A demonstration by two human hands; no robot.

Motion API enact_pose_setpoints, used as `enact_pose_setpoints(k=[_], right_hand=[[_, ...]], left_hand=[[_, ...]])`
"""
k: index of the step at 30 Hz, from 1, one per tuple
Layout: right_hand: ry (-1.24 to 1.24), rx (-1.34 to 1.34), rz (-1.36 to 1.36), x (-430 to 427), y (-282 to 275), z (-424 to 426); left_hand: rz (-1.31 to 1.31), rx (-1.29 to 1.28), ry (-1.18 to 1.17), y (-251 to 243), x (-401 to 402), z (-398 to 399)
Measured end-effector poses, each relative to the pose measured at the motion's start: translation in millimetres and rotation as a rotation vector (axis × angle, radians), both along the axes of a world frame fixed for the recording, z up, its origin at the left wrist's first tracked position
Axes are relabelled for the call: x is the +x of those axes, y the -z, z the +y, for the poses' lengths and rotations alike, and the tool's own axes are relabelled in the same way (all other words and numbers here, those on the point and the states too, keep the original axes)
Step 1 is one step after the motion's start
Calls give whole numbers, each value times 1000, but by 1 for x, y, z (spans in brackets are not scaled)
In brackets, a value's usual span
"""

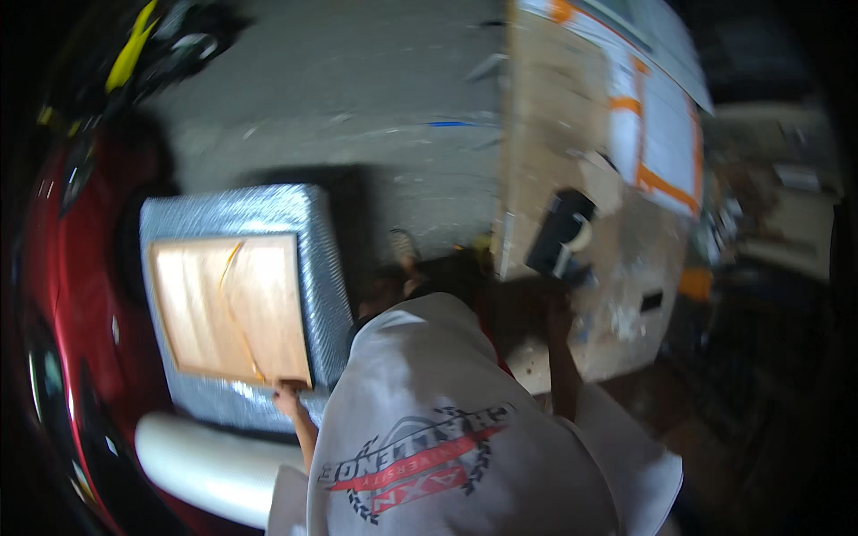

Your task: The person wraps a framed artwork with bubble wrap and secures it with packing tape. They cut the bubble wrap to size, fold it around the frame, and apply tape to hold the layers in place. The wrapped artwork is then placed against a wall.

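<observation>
A framed wooden panel (194, 301) rests against a large flat bundle in silvery bubble wrap (322, 268), left of my body. My left hand (288, 396) grips the panel's edge near its lower right corner. A thin orange strip (231, 308) runs down the panel's face, and its lower end lies close to that hand. In shadow on the other side, my right hand (558, 305) is over the worktable (549, 100), just below a black object (560, 231) with a pale round part. Blur and darkness hide its fingers.
A red car (80, 268) stands along the left side. A thick white roll (208, 469) lies below the wrapped bundle. White wrapping with orange tape (663, 144) covers the worktable's far right. A blue strip (452, 124) lies on the grey floor (322, 87).
</observation>
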State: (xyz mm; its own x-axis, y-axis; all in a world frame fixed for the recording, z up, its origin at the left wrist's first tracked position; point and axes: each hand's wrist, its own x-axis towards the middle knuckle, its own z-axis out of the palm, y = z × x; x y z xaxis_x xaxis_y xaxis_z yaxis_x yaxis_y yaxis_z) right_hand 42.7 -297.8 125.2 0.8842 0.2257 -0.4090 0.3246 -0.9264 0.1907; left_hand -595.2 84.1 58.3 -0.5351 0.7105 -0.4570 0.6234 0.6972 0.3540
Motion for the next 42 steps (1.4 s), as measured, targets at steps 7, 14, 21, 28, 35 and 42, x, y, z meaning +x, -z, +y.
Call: enact_pose_setpoints(k=[7,14,21,28,35,42], right_hand=[[141,303,-198,-16,3,-3],[116,638,-362,49,-36,30],[161,1365,392,31,-112,159],[1,844,1169,-170,-89,231],[-192,225,1627,-253,-75,221],[-666,-41,1577,-247,-70,234]], left_hand=[[-198,326,-297,-13,92,-117],[-873,-308,-666,1,136,-206],[-1217,105,-1214,62,122,-254],[-1430,428,-1441,70,138,-276],[-1545,396,-940,23,156,-291],[-1616,565,-1081,-11,147,-299]])
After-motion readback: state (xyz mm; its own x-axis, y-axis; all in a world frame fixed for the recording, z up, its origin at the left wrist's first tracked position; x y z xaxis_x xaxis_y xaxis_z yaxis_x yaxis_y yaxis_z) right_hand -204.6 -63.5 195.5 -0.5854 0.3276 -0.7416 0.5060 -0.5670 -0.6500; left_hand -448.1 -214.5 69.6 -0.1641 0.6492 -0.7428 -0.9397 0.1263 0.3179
